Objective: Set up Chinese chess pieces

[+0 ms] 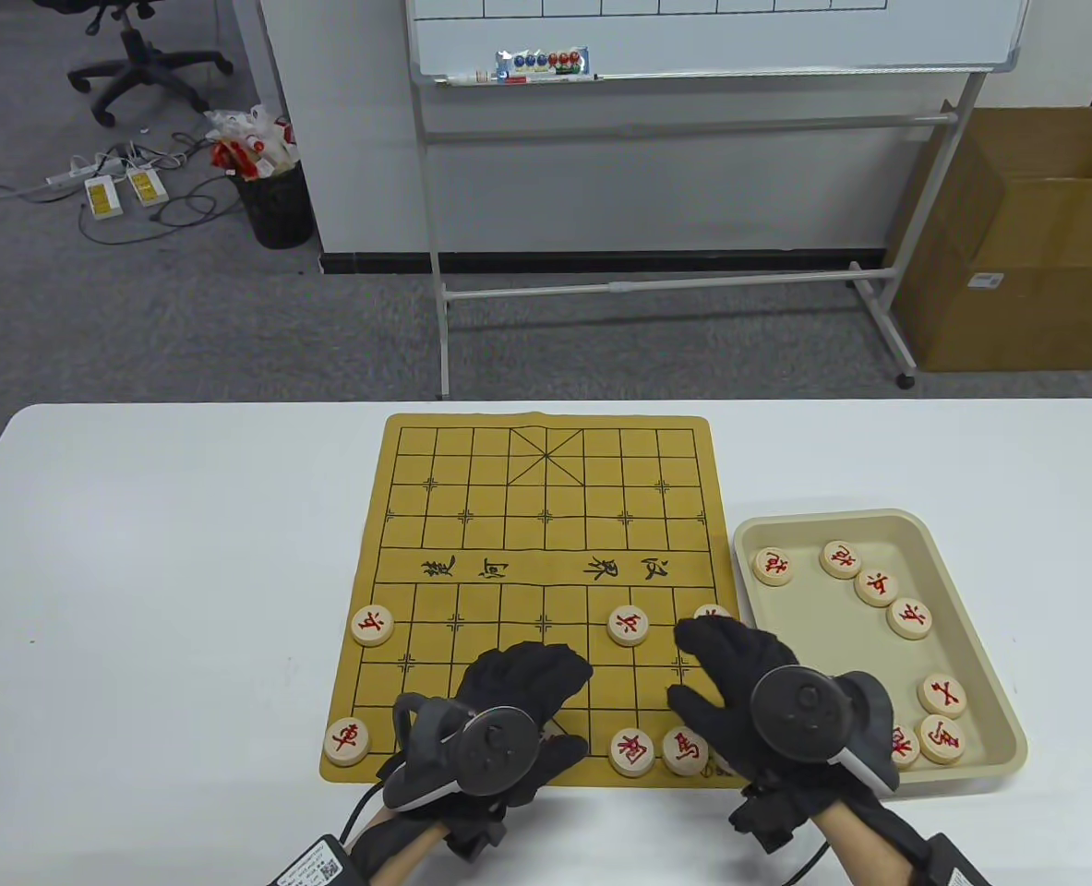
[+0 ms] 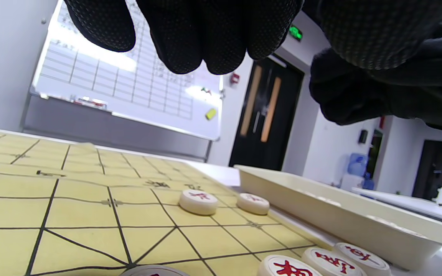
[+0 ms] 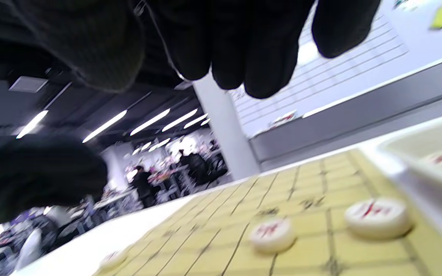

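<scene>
Wooden red pieces [image 1: 631, 626] partly set on the board [image 1: 546, 517]; the rest lie in the tray [image 1: 993, 711] beside it. Left hand [image 1: 509, 715] and right hand [image 1: 749, 688] hover over the near rows, each grip relaxed and empty. Risk: a low glove could nudge the placed bottom-row pieces [image 1: 658, 751] off their points.

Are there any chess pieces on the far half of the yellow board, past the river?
No, the far half of the board is bare in the table view; every piece on it, like this one, sits on the near half.
</scene>
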`<state>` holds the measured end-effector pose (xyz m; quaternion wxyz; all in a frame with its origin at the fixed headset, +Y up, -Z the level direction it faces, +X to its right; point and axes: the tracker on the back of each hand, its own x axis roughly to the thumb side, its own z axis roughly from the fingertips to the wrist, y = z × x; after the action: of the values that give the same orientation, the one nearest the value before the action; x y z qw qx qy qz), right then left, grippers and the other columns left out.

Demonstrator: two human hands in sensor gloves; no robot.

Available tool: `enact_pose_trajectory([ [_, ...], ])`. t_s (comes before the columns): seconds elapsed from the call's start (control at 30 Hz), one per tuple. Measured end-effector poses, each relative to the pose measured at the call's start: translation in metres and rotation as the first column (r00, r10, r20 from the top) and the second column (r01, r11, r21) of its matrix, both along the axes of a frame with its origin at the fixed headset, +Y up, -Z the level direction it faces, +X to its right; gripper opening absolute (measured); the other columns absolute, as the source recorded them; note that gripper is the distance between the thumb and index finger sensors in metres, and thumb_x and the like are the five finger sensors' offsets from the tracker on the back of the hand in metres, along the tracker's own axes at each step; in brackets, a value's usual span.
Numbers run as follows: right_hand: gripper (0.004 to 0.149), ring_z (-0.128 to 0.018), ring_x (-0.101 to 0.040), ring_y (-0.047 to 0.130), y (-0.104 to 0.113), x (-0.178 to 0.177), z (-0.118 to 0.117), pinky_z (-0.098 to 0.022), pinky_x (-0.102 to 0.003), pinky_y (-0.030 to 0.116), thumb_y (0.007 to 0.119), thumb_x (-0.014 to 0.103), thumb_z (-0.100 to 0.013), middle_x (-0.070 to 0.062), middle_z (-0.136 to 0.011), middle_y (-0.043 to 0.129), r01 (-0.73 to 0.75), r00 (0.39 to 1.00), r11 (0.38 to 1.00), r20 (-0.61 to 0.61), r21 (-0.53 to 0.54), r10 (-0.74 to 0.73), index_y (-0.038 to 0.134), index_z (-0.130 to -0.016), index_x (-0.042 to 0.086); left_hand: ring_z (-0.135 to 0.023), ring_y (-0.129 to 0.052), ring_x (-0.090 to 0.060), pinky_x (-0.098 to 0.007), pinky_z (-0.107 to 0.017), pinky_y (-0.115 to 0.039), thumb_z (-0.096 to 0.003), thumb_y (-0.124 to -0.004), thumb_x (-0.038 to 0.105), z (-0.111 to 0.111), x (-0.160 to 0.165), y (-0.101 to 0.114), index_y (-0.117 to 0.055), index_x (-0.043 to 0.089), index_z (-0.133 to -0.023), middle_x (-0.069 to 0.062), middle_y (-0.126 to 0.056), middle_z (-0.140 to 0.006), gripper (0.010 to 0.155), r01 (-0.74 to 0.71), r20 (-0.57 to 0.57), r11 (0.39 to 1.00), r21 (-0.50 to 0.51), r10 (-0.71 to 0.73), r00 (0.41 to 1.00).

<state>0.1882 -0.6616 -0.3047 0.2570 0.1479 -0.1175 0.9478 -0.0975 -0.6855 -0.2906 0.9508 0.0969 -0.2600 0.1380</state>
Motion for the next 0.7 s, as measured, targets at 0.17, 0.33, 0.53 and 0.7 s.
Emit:
enact_pose_trajectory([
  [0.17,0.070,-0.091,-0.040,0.080,0.011,0.054,-0.018,-0.073,-0.064,0.056,0.082,0.046,-0.046,-0.019,-0.106,0.071,-0.011,0.982,1.000,0.187,-0.027,0.016,0.067,-0.105,0.012,-0.105,-0.071,-0.026,-0.059,-0.077,-0.061,-0.0346,-0.076,0.058,0.000,-0.004,0.001,-0.058,0.029,-0.104,0.002,-0.067,-0.111,0.077,0.002,-0.011,1.000,0.012,-0.002,1.000],
  [0.33,0.069,-0.092,-0.040,0.080,0.012,0.104,-0.034,-0.074,-0.064,0.057,0.082,0.045,-0.047,-0.018,-0.108,0.070,-0.104,0.927,0.987,0.347,-0.125,0.141,0.065,-0.107,0.014,-0.105,-0.071,-0.026,-0.058,-0.077,-0.061,-0.0347,-0.076,0.058,0.000,-0.006,0.001,-0.058,0.030,-0.104,0.002,-0.068,-0.111,0.077,0.001,-0.014,1.000,0.022,-0.001,1.000],
  [0.53,0.068,-0.094,-0.039,0.080,-0.019,0.144,-0.055,-0.073,-0.061,0.059,0.082,0.043,-0.047,-0.017,-0.109,0.070,-0.212,0.797,0.905,0.470,-0.369,0.379,0.065,-0.107,0.014,-0.105,-0.071,-0.026,-0.059,-0.077,-0.060,-0.0346,-0.076,0.058,0.001,-0.004,-0.001,-0.058,0.029,-0.104,0.002,-0.067,-0.111,0.077,0.020,-0.005,1.000,0.021,-0.020,1.000],
  [0.7,0.070,-0.096,-0.039,0.079,-0.028,0.152,-0.068,-0.074,-0.061,0.058,0.083,0.042,-0.048,-0.017,-0.111,0.068,-0.210,0.764,0.876,0.485,-0.435,0.425,0.063,-0.108,0.014,-0.105,-0.071,-0.026,-0.059,-0.077,-0.061,-0.0347,-0.076,0.058,0.002,-0.003,-0.001,-0.058,0.029,-0.104,0.002,-0.068,-0.111,0.077,0.026,-0.001,0.999,0.021,-0.026,1.000],
])
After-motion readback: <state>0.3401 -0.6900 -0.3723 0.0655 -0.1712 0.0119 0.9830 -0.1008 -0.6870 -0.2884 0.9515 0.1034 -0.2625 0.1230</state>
